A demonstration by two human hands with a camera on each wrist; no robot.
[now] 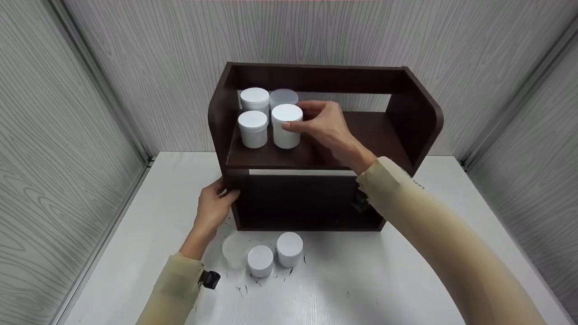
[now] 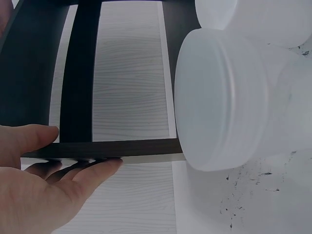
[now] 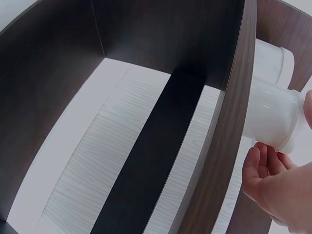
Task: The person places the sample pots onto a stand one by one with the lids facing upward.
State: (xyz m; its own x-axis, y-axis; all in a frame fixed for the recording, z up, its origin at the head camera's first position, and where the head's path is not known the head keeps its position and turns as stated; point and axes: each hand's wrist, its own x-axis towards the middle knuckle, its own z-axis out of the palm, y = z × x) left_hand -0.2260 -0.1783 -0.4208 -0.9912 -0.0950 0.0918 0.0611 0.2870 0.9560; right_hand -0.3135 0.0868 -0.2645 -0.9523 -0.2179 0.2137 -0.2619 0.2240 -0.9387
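Note:
On the upper board of a dark brown shelf (image 1: pixel 316 198), my right hand (image 1: pixel 327 126) pinches a white lidded jar (image 1: pixel 286 135) between thumb and fingers. Two more white jars stand to its left, one in front (image 1: pixel 253 131) and one behind (image 1: pixel 254 99). Behind the pinched jar is a translucent jar (image 1: pixel 284 96). The right wrist view shows the right hand's fingers (image 3: pixel 265 168) at the held jar's lid end. My left hand (image 1: pixel 212 207) grips the shelf's left side panel (image 2: pixel 122 147), thumb on the inner face and fingers outside.
In front of the shelf, on the white table (image 1: pixel 361 280), stand a translucent jar (image 1: pixel 235 253) and two white jars, one nearer (image 1: pixel 260 262) and one by the shelf (image 1: pixel 290 250). Grey wood-grain walls (image 1: pixel 135 45) enclose the table. Dark specks lie around the front jars.

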